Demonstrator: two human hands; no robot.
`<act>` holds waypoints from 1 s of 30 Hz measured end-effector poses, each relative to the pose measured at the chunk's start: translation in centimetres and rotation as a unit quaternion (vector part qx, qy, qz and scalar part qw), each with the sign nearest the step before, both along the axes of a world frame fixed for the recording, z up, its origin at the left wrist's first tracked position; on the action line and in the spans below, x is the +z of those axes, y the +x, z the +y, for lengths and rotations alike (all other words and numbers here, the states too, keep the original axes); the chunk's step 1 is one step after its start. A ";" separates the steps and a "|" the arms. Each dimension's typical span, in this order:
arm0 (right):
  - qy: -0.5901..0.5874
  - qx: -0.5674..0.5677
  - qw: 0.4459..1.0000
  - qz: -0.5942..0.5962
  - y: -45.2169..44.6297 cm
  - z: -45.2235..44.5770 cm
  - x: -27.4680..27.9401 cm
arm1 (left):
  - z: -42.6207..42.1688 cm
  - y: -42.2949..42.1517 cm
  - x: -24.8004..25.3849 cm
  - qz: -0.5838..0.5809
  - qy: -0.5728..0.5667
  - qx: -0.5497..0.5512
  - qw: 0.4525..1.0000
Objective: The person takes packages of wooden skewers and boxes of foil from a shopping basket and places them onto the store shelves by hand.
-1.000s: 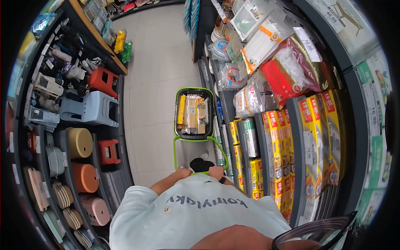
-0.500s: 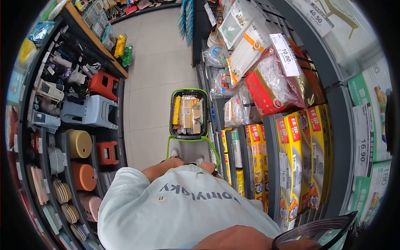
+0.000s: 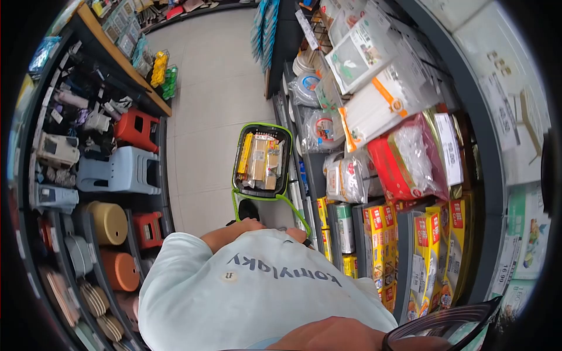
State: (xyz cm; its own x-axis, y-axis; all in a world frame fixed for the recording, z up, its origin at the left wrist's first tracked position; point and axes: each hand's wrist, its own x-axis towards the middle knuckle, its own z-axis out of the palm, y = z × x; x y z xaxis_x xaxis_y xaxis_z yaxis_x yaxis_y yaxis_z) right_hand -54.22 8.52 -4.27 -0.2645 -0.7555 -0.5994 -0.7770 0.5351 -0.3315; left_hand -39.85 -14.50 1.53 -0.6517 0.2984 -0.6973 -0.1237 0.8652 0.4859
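A black basket with a green rim [image 3: 289,153] is in front of my body, holding yellow boxes [image 3: 246,153] and clear-wrapped packs [image 3: 258,162]. Its green handle [image 3: 294,212] loops back towards my waist. My left hand [image 3: 249,224] is closed at the handle's left side, its fingers partly hidden. At the right side my right hand [image 3: 297,234] is closed round the handle, mostly hidden by my shirt. A dark shoe [image 3: 248,209] shows under the handle.
Shelves on the left hold a grey-blue stool [image 3: 120,169], red stools [image 3: 137,130] and round stools [image 3: 108,223]. The right shelves hold yellow boxes [image 3: 383,245], a red pack [image 3: 398,161] and bagged plates [image 3: 321,130]. A tiled floor [image 3: 208,111] runs ahead between them.
The basket has shifted slightly left and tilted in view. The handle has moved left with my hands. A dark shoe now shows where a light shoe was.
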 end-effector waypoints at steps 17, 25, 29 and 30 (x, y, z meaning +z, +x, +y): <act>-0.038 0.147 0.988 0.017 3.4 -21.4 4.5 | -15.5 10.0 1.0 0.088 -0.028 0.231 0.969; -0.019 0.103 0.994 0.026 5.5 -22.8 5.4 | -17.0 11.3 0.7 0.147 -0.100 0.255 0.950; 0.020 0.066 0.997 -0.015 5.3 -20.2 7.3 | -13.5 11.0 0.3 0.137 -0.109 0.261 0.949; 0.018 0.067 0.998 -0.014 5.2 -18.9 7.4 | -11.9 10.8 0.3 0.116 -0.102 0.278 0.948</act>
